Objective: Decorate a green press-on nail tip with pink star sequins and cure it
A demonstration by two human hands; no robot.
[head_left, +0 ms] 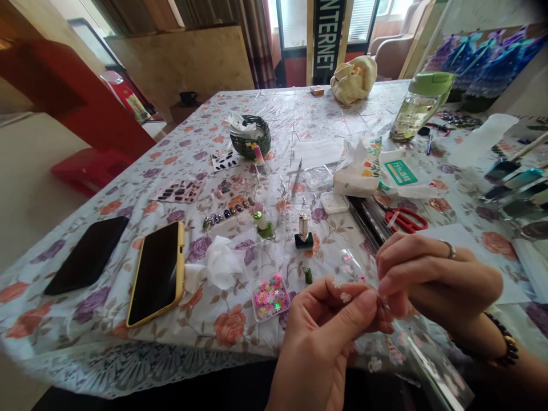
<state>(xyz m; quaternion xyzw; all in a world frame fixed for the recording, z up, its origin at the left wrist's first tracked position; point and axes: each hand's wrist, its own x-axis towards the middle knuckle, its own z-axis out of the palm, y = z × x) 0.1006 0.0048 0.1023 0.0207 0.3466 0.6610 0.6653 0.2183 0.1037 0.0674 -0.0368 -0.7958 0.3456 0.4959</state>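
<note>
My left hand (329, 325) is closed at the front of the table, thumb pressed against the fingers on a clear sticker sheet (436, 368). Small white and pink designs show on the sheet, which hangs down to the right below both hands. My right hand (432, 274), with a ring, pinches the same sheet close to the left thumb; its exact grip is partly hidden by the fingers. Just beyond the left hand lies a small green nail tip (308, 276). To the left sits a square box of colourful flower sequins (270, 297).
Two phones (156, 274) lie at left beside crumpled tissue (222, 262). Polish bottles (303, 231) and a row of decorated nails (229, 212) stand mid-table. Red scissors (405, 220), a tissue pack (359, 168), a green-lidded bottle (417, 105) and a woven basket (252, 140) are farther back.
</note>
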